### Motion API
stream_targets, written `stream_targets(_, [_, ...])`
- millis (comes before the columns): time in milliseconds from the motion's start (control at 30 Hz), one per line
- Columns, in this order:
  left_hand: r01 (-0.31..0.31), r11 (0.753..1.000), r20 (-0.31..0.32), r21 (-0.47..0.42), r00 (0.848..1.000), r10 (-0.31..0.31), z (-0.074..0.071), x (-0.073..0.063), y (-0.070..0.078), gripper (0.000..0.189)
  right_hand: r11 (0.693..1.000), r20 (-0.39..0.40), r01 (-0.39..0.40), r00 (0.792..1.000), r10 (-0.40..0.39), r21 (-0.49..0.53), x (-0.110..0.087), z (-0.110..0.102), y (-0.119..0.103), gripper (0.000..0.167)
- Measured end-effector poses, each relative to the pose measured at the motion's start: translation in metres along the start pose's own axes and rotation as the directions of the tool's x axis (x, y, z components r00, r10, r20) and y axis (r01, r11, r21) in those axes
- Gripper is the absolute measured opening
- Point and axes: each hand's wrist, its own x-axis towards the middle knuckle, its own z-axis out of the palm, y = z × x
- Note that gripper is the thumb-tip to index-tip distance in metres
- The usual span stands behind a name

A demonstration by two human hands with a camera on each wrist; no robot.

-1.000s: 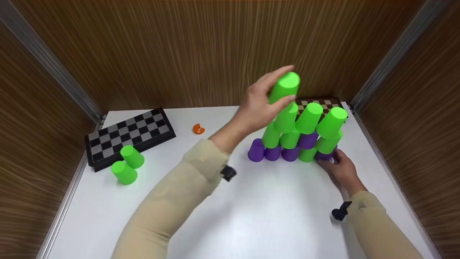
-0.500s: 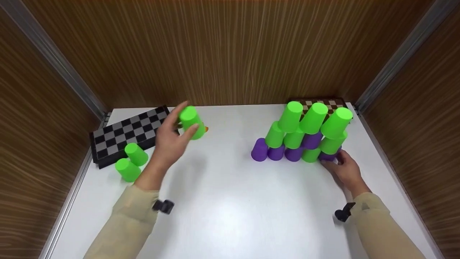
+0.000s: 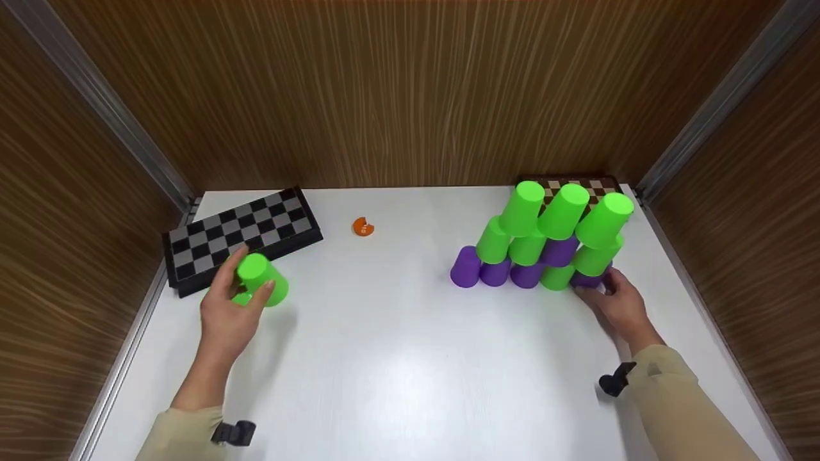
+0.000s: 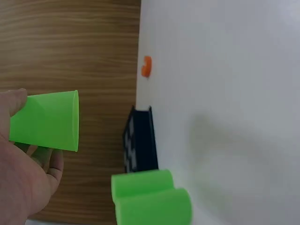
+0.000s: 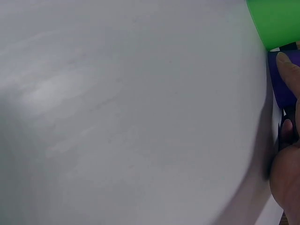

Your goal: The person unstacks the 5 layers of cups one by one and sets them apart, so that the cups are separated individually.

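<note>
My left hand (image 3: 229, 317) holds an upside-down green cup (image 3: 262, 280) at the table's left side, its thumb and fingers on opposite sides. The left wrist view shows this cup (image 4: 47, 119) apart from two green cups standing together, one farther (image 4: 140, 185) and one nearer (image 4: 154, 208). In the head view that pair is mostly hidden behind the hand. On the right, upside-down cups form a stepped stack: purple and green below, three green cups (image 3: 564, 211) on top. My right hand (image 3: 623, 308) grips the purple cup (image 3: 586, 280) at its bottom right corner, thumb in front.
A black-and-grey checkered board (image 3: 243, 234) lies at the left behind the held cup. An orange notched piece (image 3: 362, 227) lies near the back edge. Behind the stack is a brown checkered board (image 3: 599, 186). Wood-patterned walls (image 3: 410, 96) enclose the white table.
My left hand has carried the green cup from above the stack's left top leftward and down to beside the two loose cups. The right hand stays at the purple cup.
</note>
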Motion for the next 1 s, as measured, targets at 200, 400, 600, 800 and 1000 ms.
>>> stream_targets(200, [0.061,0.997,-0.049,0.037,0.997,-0.059,-0.018,-0.018,-0.028,0.070,1.000,-0.004,-0.001,1.000,0.001,0.014,-0.001,-0.001,-0.002,0.091])
stream_targets(400, [0.118,0.990,-0.110,0.079,0.988,-0.109,-0.037,-0.036,-0.052,0.070,0.999,0.016,-0.016,1.000,0.015,0.039,0.000,0.003,-0.004,0.093])
stream_targets(600, [0.180,0.980,-0.152,0.091,0.975,-0.165,-0.046,-0.046,-0.079,0.072,0.999,0.006,-0.006,1.000,0.006,0.039,-0.001,0.003,-0.005,0.090])
stream_targets(800, [0.256,0.965,-0.145,0.061,0.959,-0.245,-0.050,-0.046,-0.100,0.072,0.999,0.005,-0.014,1.000,0.013,0.038,-0.003,0.001,-0.002,0.089])
stream_targets(1000, [0.293,0.955,-0.138,0.047,0.949,-0.285,-0.051,-0.044,-0.111,0.073,0.999,-0.013,-0.009,1.000,0.010,0.037,-0.001,0.002,-0.001,0.087])
